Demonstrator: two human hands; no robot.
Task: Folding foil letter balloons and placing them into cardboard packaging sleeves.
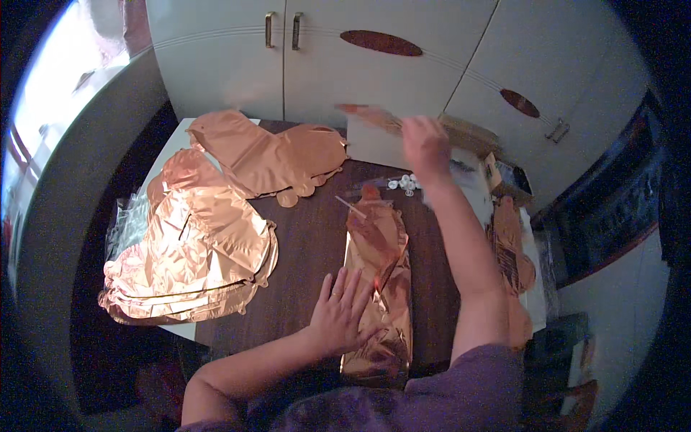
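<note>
A long folded copper-coloured foil balloon (pixel 376 237) lies lengthwise on the dark table in front of me. My left hand (pixel 340 311) rests flat on its left edge, fingers spread. A thin pale straw (pixel 350 207) lies across its upper part. Beyond the balloon my right hand (pixel 426 147) is raised with the fingers curled closed, smeared by motion. From it a blurred copper-coloured strip (pixel 371 115) points left; its kind cannot be made out. Small white round pieces (pixel 407 183) are heaped just beyond the balloon's far end.
Shiny foil balloons are stacked (pixel 205 230) at the left, with a matte one (pixel 270 155) behind them. More copper foil (pixel 509 237) lies along the right side, near a small open box (pixel 509 176). White cabinets (pixel 216 50) stand directly behind the table (pixel 302 237).
</note>
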